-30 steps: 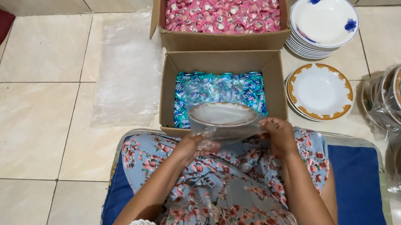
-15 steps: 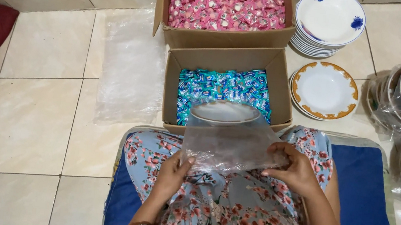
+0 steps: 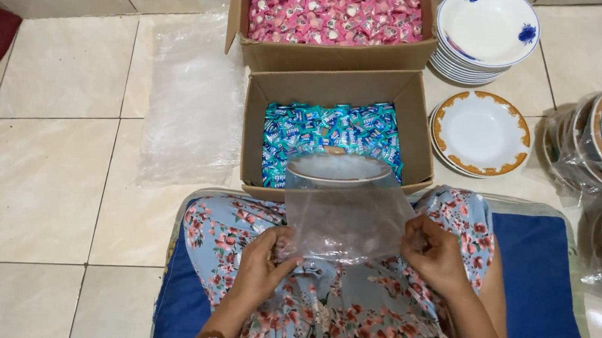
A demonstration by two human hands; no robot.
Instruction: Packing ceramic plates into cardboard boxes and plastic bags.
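Both hands, left hand (image 3: 265,263) and right hand (image 3: 433,252), pinch the edges of a clear plastic bag (image 3: 346,221) over the lap. A plate (image 3: 336,168) sits at its far end, before the box of blue candies (image 3: 332,129).

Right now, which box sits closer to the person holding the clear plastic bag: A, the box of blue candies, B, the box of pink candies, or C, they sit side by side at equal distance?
A: the box of blue candies lies right before the knees, and the box of pink candies behind it.
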